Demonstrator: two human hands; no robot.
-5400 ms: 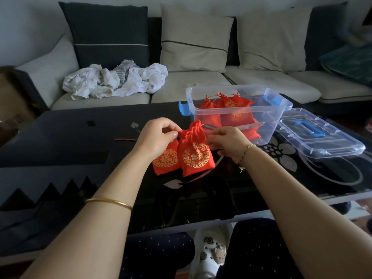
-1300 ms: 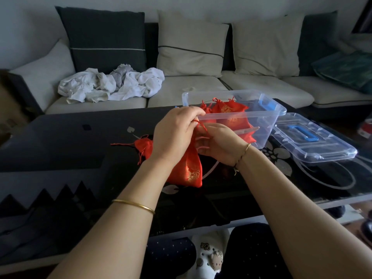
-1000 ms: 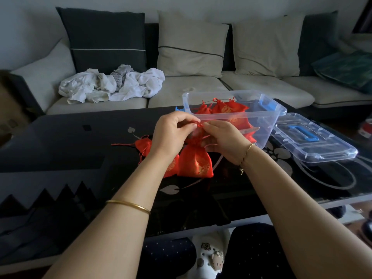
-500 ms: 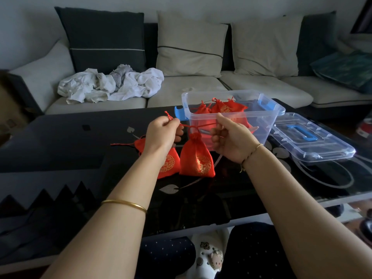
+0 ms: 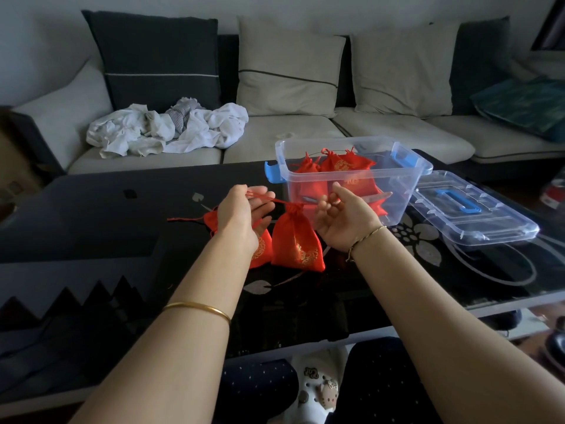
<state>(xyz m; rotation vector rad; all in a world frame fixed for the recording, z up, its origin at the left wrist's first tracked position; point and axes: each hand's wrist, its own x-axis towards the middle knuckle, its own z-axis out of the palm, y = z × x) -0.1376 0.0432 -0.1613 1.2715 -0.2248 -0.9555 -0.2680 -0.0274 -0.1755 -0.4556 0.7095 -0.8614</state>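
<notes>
A red drawstring pouch [image 5: 296, 240] with gold print stands upright on the black glass table [image 5: 91, 215], its neck pulled tight. My left hand [image 5: 241, 215] pinches its red cord [image 5: 275, 200], which runs taut to the neck. To the right of the neck, my right hand [image 5: 342, 218] is palm up with loosely curled fingers; I see no cord gripped in it. A second red pouch [image 5: 263, 249] lies partly hidden behind my left wrist. Several more red pouches [image 5: 339, 165] sit in a clear plastic box [image 5: 406, 179] with blue latches just behind my hands.
The box's clear lid [image 5: 477, 215] with a blue handle lies on the table to the right. A sofa with cushions runs behind the table, with crumpled white clothes [image 5: 168, 127] on its left seat. My knees and a white shoe [image 5: 318, 390] show below the table edge.
The hands came off the pouch's mouth and pulled its cords apart, closing the neck. Since half a second ago both hands have dropped lower and the right hand's fingers have loosened.
</notes>
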